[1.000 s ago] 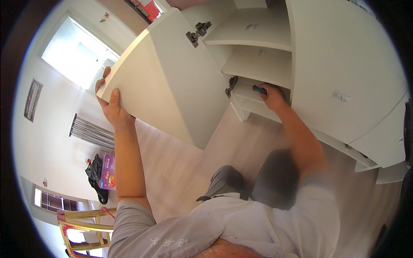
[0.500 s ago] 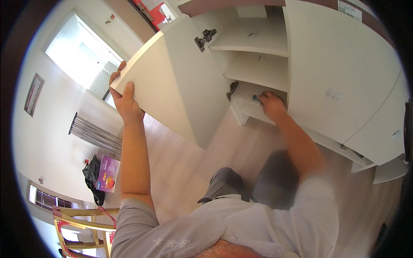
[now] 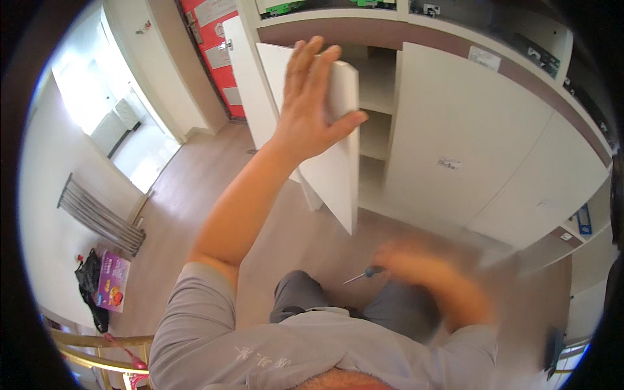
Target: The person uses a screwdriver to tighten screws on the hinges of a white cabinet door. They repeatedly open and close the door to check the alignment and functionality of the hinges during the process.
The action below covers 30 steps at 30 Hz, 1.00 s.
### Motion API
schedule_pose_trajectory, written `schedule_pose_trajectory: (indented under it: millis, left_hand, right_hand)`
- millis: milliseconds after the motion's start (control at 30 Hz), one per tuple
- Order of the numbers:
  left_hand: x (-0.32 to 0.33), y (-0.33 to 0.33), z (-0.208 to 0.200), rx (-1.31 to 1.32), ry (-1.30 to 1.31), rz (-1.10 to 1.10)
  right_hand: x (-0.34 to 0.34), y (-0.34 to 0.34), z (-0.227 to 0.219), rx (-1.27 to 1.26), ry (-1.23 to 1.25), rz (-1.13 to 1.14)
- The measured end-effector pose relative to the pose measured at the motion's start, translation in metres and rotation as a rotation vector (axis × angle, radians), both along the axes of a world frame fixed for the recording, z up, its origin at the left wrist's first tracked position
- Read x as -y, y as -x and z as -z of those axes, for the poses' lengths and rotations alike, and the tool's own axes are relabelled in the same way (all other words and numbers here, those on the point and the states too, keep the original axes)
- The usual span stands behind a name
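Note:
My left hand rests against the partly swung white cabinet door, palm near its edge. Its fingers are stretched up along the door and the thumb stands apart. Low over my knees, my right hand is closed on a screwdriver with a dark teal handle. The thin metal shaft points left, away from the hand. That hand is smeared by motion. Behind the door, the cabinet's inner shelves show only in part.
Right of the opening are closed white door panels. At far right, a blue tool-like object lies in a low compartment. A purple box and a black bag lie by the left wall, with a gold ladder near the lower left.
The door has swung further toward closed with my left hand on it. My right hand has come out of the cabinet's lower part, down toward my knees, with the screwdriver. My view has shifted.

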<state>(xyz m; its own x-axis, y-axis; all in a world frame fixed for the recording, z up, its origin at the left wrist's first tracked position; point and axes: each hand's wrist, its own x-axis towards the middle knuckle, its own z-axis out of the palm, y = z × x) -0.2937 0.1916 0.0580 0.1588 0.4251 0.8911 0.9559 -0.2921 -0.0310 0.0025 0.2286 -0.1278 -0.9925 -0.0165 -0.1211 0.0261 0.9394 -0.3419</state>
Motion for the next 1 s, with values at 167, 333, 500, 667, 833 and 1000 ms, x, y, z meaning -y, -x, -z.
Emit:
schedule_pose_trajectory:
  millis: [167,333,500,667,833,1000]
  left_hand:
    - [-0.083,-0.014,0.016,-0.017,-0.091,-0.174]
    - [-0.114,-0.015,0.015,-0.035,-0.097,-0.273]
    - [-0.133,-0.011,0.019,-0.045,-0.094,-0.319]
    - [-0.139,-0.004,0.025,-0.057,-0.089,-0.318]
    - [-0.134,0.014,0.054,-0.116,-0.014,-0.306]
    - [-0.089,0.045,0.150,-0.187,0.223,-0.445]
  right_hand:
    - [0.011,-0.041,0.005,-0.002,0.112,0.154]
    - [0.018,-0.070,0.001,0.016,0.118,0.310]
    - [0.024,-0.088,0.006,0.033,0.126,0.365]
    - [0.027,-0.088,0.000,0.064,0.130,0.374]
    - [0.020,-0.077,0.007,0.090,0.117,0.381]
    - [0.015,-0.062,0.005,0.068,0.139,0.342]
